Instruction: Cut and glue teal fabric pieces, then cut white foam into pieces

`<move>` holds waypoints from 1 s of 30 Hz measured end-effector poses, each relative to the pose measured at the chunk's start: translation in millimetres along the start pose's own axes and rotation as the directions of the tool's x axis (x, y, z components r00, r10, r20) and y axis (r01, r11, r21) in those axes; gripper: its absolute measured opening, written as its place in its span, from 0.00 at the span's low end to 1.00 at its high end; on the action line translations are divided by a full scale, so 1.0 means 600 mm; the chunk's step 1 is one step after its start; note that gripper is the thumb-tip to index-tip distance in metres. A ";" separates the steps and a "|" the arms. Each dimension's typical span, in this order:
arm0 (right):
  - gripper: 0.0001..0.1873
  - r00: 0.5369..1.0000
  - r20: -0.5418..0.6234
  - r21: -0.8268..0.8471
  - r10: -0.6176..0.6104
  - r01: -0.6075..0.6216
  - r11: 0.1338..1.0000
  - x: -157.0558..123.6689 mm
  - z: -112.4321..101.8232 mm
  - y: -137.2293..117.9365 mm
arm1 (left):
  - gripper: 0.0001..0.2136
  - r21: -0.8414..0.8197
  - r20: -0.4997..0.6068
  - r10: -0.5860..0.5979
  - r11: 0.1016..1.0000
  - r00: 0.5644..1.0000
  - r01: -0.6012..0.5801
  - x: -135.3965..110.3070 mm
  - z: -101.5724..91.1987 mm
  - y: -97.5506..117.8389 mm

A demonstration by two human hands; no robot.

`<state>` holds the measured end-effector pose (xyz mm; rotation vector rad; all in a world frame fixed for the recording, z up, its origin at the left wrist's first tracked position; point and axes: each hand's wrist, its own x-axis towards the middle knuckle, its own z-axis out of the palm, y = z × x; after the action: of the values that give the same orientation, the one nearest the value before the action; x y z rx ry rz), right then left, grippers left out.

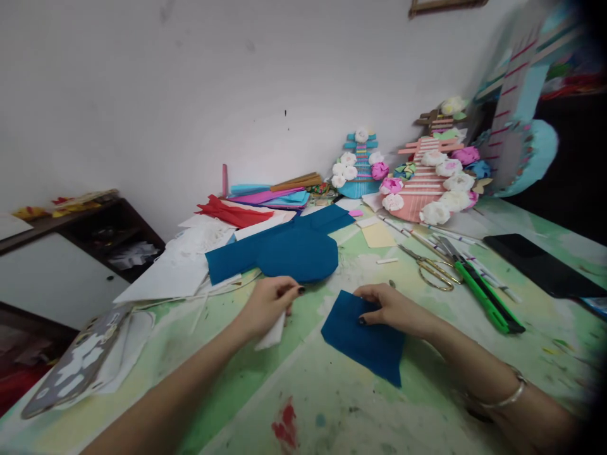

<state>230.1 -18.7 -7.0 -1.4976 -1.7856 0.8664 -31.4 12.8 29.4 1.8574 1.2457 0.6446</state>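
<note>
My left hand point(270, 306) is closed in a pinch on a small white strip point(272, 335), which looks like paper and hangs below the fingers. At the right, my right hand point(391, 309) grips a dark blue crepe-paper piece point(353, 335), thumb on its upper face and the other fingers at its far edge. Just beyond my left hand lies a larger dark blue crepe-paper sheet point(294, 253), with a rounded part and longer strips. Gold-handled scissors point(429, 265) and a green utility knife point(488, 294) rest to the right of my right hand.
A black phone point(545, 262) lies at the right. Decorated guitar-like crafts point(363, 167) with paper flowers lean on the wall. Red crepe paper point(237, 213) and white sheets point(165, 272) pile up at the left. A grey phone case point(78, 363) is near the left edge. Several thin sticks point(493, 278) lie beside the knife.
</note>
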 end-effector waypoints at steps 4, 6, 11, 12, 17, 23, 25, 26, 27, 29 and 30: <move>0.15 0.996 0.070 -0.085 -0.047 0.053 0.995 0.005 -0.002 0.012 | 0.14 -0.068 0.046 0.102 0.993 0.994 -0.099 0.032 0.070 0.017; 0.16 1.000 -0.009 -0.167 -0.030 0.028 0.985 0.009 -0.016 0.023 | 0.15 -0.127 0.074 0.065 0.990 0.995 -0.055 0.046 0.091 0.013; 0.19 0.934 -0.353 -0.315 0.052 -0.171 0.933 0.026 -0.058 0.065 | 0.15 -0.300 0.086 0.001 0.954 0.996 0.025 0.062 0.112 -0.011; 0.20 0.912 -0.405 -0.322 0.063 -0.206 0.924 0.030 -0.063 0.074 | 0.13 -0.336 0.086 0.003 0.942 0.996 0.026 0.062 0.111 -0.015; 0.22 0.853 -0.522 -0.357 0.018 -0.237 0.904 0.036 -0.071 0.088 | 0.10 -0.443 0.090 0.030 0.896 0.996 0.013 0.056 0.086 -0.032; 0.10 0.859 -0.459 -0.328 -0.227 0.073 0.942 0.006 -0.026 0.024 | 0.14 -0.682 0.095 -0.125 0.715 0.988 0.156 0.043 0.079 -0.030; 0.08 0.928 -0.294 -0.187 -0.229 0.179 0.966 -0.005 0.005 0.002 | 0.15 -0.764 0.144 -0.166 0.608 0.976 0.216 0.037 0.087 -0.023; 0.07 0.945 -0.214 -0.155 -0.246 0.215 0.964 -0.010 0.021 -0.006 | 0.15 -0.787 0.169 -0.177 0.568 0.970 0.241 0.035 0.092 -0.020; 0.07 0.954 -0.158 -0.124 -0.256 0.238 0.963 -0.014 0.034 -0.012 | 0.15 -0.800 0.189 -0.181 0.541 0.965 0.259 0.032 0.095 -0.018; 0.07 0.958 -0.096 -0.070 -0.269 0.263 0.962 -0.018 0.053 -0.018 | 0.14 -0.808 0.208 -0.184 0.522 0.961 0.274 0.029 0.100 -0.015; 0.07 0.960 -0.092 -0.048 -0.265 0.261 0.964 -0.020 0.058 -0.019 | 0.14 -0.807 0.209 -0.184 0.523 0.961 0.275 0.027 0.102 -0.015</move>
<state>196.9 -34.7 -18.6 -1.2629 -1.8815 0.6213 16.9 9.5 -12.1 0.8748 0.8443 0.7985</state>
